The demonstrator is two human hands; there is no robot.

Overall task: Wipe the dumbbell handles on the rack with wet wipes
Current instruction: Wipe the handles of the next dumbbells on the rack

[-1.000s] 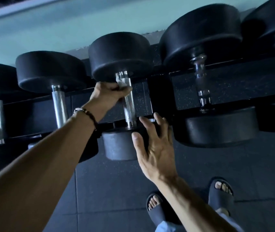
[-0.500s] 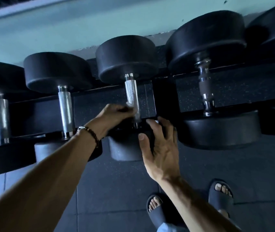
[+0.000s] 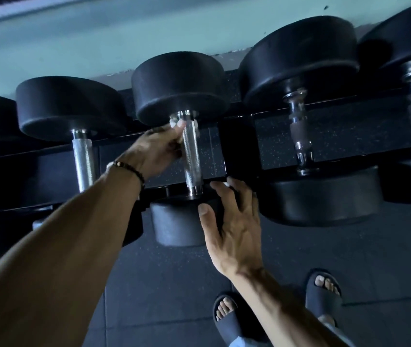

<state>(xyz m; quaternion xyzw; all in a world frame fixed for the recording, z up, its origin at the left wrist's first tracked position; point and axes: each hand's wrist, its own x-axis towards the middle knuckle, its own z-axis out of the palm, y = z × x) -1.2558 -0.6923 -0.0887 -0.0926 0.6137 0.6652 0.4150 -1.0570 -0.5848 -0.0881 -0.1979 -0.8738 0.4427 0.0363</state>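
Several black dumbbells lie across a dark rack (image 3: pixel 329 103). The middle dumbbell (image 3: pixel 179 86) has a knurled silver handle (image 3: pixel 192 156). My left hand (image 3: pixel 157 149) is at the upper end of that handle and pinches a small white wet wipe (image 3: pixel 175 122) against it. My right hand (image 3: pixel 234 221) rests with spread fingers on the near black head (image 3: pixel 177 221) of the same dumbbell.
A dumbbell with a silver handle (image 3: pixel 83 161) lies to the left, and larger dumbbells with contoured chrome handles (image 3: pixel 299 139) lie to the right. Below is dark rubber floor (image 3: pixel 149 296). My feet in dark slides (image 3: pixel 227 314) stand near the rack. A pale wall (image 3: pixel 99 41) runs behind.
My left hand slid from the lower end of the handle back up to its upper end with the wipe. My right hand stayed on the near head.
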